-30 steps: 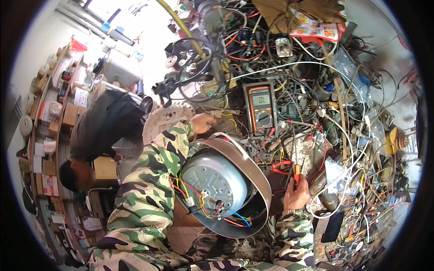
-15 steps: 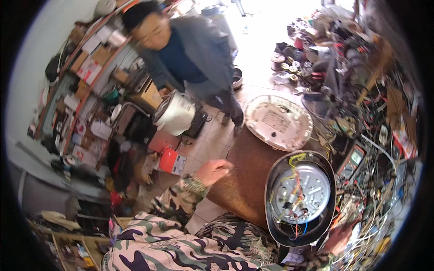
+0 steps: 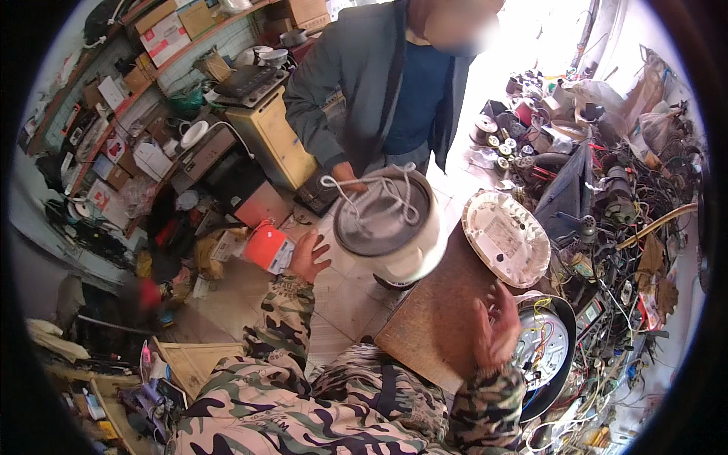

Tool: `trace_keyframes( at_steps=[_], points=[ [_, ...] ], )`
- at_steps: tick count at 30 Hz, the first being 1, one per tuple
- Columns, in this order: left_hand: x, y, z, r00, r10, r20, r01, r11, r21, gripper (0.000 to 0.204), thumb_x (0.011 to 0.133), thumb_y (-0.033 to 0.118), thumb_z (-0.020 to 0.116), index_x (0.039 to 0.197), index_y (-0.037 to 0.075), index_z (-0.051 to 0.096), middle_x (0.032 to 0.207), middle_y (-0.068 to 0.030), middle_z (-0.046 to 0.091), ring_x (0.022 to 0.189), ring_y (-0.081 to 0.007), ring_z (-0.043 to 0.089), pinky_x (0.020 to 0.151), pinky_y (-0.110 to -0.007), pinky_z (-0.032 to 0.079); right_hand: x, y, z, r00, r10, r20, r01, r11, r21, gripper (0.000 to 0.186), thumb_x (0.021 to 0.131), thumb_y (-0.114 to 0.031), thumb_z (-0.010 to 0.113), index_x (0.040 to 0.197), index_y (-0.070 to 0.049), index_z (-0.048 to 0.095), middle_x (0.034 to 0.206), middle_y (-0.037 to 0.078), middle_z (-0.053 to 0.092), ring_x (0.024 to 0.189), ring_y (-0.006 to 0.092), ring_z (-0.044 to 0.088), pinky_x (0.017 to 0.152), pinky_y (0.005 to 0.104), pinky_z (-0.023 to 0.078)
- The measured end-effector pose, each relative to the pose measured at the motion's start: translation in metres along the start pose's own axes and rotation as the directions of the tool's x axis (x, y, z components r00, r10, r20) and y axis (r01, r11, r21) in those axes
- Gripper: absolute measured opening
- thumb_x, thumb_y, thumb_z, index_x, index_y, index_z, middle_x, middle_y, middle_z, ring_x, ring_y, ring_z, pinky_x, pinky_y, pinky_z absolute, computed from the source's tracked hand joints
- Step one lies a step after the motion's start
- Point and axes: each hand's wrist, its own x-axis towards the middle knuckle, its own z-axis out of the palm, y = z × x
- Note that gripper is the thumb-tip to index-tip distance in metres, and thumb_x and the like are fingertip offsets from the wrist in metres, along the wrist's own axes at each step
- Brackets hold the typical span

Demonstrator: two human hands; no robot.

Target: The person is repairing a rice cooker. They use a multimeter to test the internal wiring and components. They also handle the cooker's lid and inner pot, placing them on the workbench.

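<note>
My left hand is raised left of a white rice-cooker-like pot, fingers spread, apart from it and holding nothing. The pot has a grey lid with a white cord bundled on top. Another person's hand is at its far side, carrying it. My right hand hovers open over the right part of the brown table. It partly covers an opened appliance with a dark oval shell, a silver round plate and coloured wires.
A whitish oval cover lies at the table's far right. A multimeter, tangled cables and parts crowd the right side. The person in a grey jacket stands across from me. Shelves with boxes and an orange box are at the left.
The other person has come closer, bringing the pot toward the table. My left hand has moved left and spread its fingers. My right hand has risen from beside the opened appliance.
</note>
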Motion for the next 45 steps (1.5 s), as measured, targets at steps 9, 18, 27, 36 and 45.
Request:
trace_keyframes(
  at_steps=[9, 18, 27, 36, 45],
  points=[
    [-0.018, -0.073, 0.076, 0.869, -0.012, 0.495, -0.118, 0.966, 0.230, 0.072, 0.092, 0.038, 0.065, 0.145, 0.004, 0.032, 0.134, -0.0158, 0.050, 0.124, -0.0284, 0.050, 0.105, -0.047, 0.040, 0.017, 0.060, 0.057, 0.971, 0.181, 0.157, -0.171, 0.982, -0.075, 0.062, 0.084, -0.033, 0.069, 0.132, 0.002, 0.052, 0.120, 0.024, 0.064, 0.112, 0.0331, 0.062, 0.096, 0.0401, 0.047],
    [-0.091, -0.101, 0.080, 0.819, 0.215, 0.531, -0.509, 0.700, 0.501, 0.052, 0.085, 0.012, 0.053, 0.134, -0.001, 0.044, 0.123, -0.0259, 0.056, 0.115, -0.0413, 0.054, 0.101, -0.043, 0.041, -0.057, 0.063, 0.023, 0.964, 0.265, 0.033, -0.248, 0.936, -0.250, 0.033, 0.084, -0.015, 0.058, 0.112, 0.002, 0.059, 0.088, 0.026, 0.066, 0.087, 0.0451, 0.064, 0.077, 0.0470, 0.050],
    [-0.122, -0.117, 0.095, 0.793, 0.268, 0.548, -0.601, 0.499, 0.624, 0.068, 0.078, 0.014, 0.055, 0.140, -0.006, 0.035, 0.122, -0.0318, 0.052, 0.112, -0.0479, 0.052, 0.100, -0.047, 0.041, -0.092, 0.047, 0.009, 0.982, -0.182, 0.058, 0.166, 0.663, -0.730, 0.059, 0.078, -0.017, 0.069, 0.131, 0.001, 0.050, 0.127, 0.024, 0.054, 0.116, 0.0442, 0.052, 0.098, 0.0517, 0.043],
    [-0.121, -0.128, 0.093, 0.859, 0.218, 0.463, -0.504, 0.524, 0.687, 0.074, 0.080, 0.022, 0.061, 0.141, -0.010, 0.032, 0.134, -0.0336, 0.046, 0.124, -0.0470, 0.045, 0.108, -0.049, 0.035, -0.065, 0.055, 0.051, 0.749, -0.278, 0.601, 0.634, 0.561, -0.531, 0.038, 0.078, -0.011, 0.062, 0.116, -0.005, 0.061, 0.103, 0.013, 0.062, 0.104, 0.0309, 0.059, 0.098, 0.0485, 0.044],
    [-0.120, -0.142, 0.092, 0.876, 0.277, 0.394, -0.482, 0.519, 0.706, 0.074, 0.082, 0.025, 0.064, 0.141, -0.008, 0.034, 0.134, -0.0306, 0.047, 0.124, -0.0454, 0.046, 0.108, -0.048, 0.035, -0.041, -0.038, -0.039, 0.995, 0.063, -0.072, -0.041, 0.960, 0.276, 0.040, 0.083, 0.007, 0.056, 0.123, 0.006, 0.056, 0.097, 0.014, 0.067, 0.084, 0.0240, 0.066, 0.082, 0.0360, 0.053]
  ],
)
